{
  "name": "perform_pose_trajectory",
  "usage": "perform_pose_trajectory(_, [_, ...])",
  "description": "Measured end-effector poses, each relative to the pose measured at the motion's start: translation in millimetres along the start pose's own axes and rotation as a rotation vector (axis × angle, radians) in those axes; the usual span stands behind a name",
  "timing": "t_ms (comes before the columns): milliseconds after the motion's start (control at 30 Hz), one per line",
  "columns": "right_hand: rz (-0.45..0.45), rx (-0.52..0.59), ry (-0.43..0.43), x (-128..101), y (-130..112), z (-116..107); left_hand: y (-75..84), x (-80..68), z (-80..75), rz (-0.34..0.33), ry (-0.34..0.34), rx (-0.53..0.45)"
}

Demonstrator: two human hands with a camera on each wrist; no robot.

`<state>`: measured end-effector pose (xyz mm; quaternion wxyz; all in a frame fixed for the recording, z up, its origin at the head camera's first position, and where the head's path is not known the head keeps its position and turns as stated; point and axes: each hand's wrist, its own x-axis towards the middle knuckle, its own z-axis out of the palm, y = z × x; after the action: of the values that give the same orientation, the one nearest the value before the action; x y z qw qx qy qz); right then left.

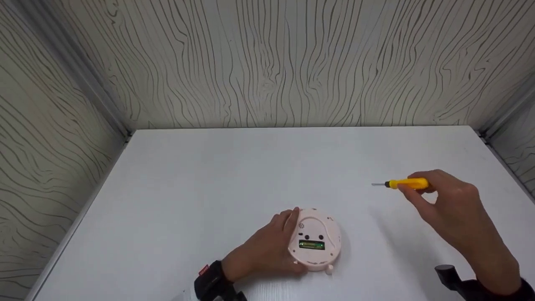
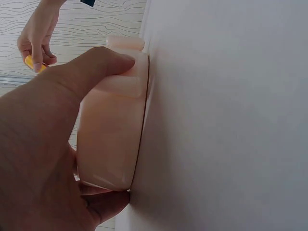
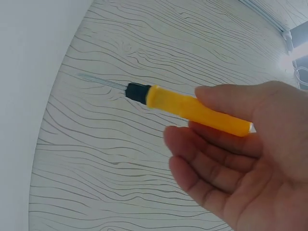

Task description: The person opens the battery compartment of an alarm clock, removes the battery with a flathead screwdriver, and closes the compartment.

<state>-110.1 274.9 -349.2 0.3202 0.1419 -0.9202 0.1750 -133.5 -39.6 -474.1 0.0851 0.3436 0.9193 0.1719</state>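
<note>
1. near the front edge of the white table (image 1: pixel 234 167), a round pale pink device (image 1: pixel 315 244) is laid face down, its back turned upward
2. a small open compartment (image 1: pixel 312 245) with green inside is seen in the middle of that back, and two dark holes are seen just above it
3. the device is gripped at its left side by the left hand (image 1: pixel 265 251); in the left wrist view the thumb (image 2: pixel 96 67) is pressed on its upper rim and the fingers are curled under its lower edge, so the casing (image 2: pixel 110 139) is clasped between them against the table
4. a yellow screwdriver (image 1: pixel 407 183) is held above the table by the right hand (image 1: pixel 455 209), well apart from the device and to its right
5. in the right wrist view the yellow handle (image 3: pixel 197 110) is pinched between thumb and forefinger, while the other fingers (image 3: pixel 202 168) are left loosely extended beneath it
6. the thin metal tip (image 3: pixel 98 80) is pointed to the left, level with the table
7. wood-grain panels (image 1: pixel 267 62) are seen behind and beside the table
</note>
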Motion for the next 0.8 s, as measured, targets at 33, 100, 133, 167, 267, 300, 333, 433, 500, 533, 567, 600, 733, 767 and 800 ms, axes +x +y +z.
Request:
perform_pose_trajectory(33, [-0.011, 0.013, 0.044, 1, 0, -1, 0.0, 0.0, 0.1, -0.005, -0.003, -0.004])
perform_pose_trajectory(100, [-0.019, 0.041, 0.117, 2, 0, -2, 0.1, 0.2, 0.6, -0.017, -0.014, -0.007])
perform_pose_trajectory(133, [-0.024, 0.060, 0.155, 3, 0, -3, -0.1, 0.4, 0.8, -0.018, -0.016, -0.007])
perform_pose_trajectory(167, [-0.028, 0.080, 0.191, 3, 0, -4, -0.2, 0.7, 1.1, -0.018, -0.018, -0.002])
perform_pose_trajectory(267, [-0.026, 0.093, 0.247, 4, -2, -6, -0.5, 1.4, 1.7, -0.013, -0.018, 0.006])
perform_pose_trajectory(300, [-0.025, 0.090, 0.258, 4, -3, -7, -0.7, 1.5, 1.7, -0.010, -0.016, 0.009])
perform_pose_trajectory(333, [-0.024, 0.086, 0.266, 4, -4, -7, -0.9, 1.6, 1.6, -0.008, -0.016, 0.012])
perform_pose_trajectory(433, [-0.015, 0.061, 0.262, 5, -6, -7, -1.3, 1.5, 1.3, -0.007, -0.022, 0.010])
perform_pose_trajectory(500, [-0.005, 0.055, 0.260, 5, -8, -8, -1.7, 1.3, 0.9, -0.007, -0.025, 0.012])
perform_pose_trajectory(533, [-0.002, 0.056, 0.260, 5, -8, -8, -1.8, 1.3, 0.9, -0.006, -0.026, 0.014])
perform_pose_trajectory(567, [0.000, 0.057, 0.261, 5, -8, -8, -1.9, 1.4, 0.9, -0.004, -0.026, 0.016])
perform_pose_trajectory(600, [0.000, 0.062, 0.264, 5, -9, -9, -1.9, 1.4, 0.8, -0.002, -0.025, 0.019])
perform_pose_trajectory(733, [-0.004, 0.068, 0.264, 5, -11, -9, -1.5, 1.7, 0.6, -0.004, -0.027, 0.018])
perform_pose_trajectory(767, [-0.007, 0.071, 0.262, 5, -12, -9, -1.1, 1.8, 0.7, -0.010, -0.030, 0.013])
perform_pose_trajectory(800, [-0.011, 0.072, 0.257, 5, -13, -9, -0.8, 1.7, 0.7, -0.016, -0.031, 0.008])
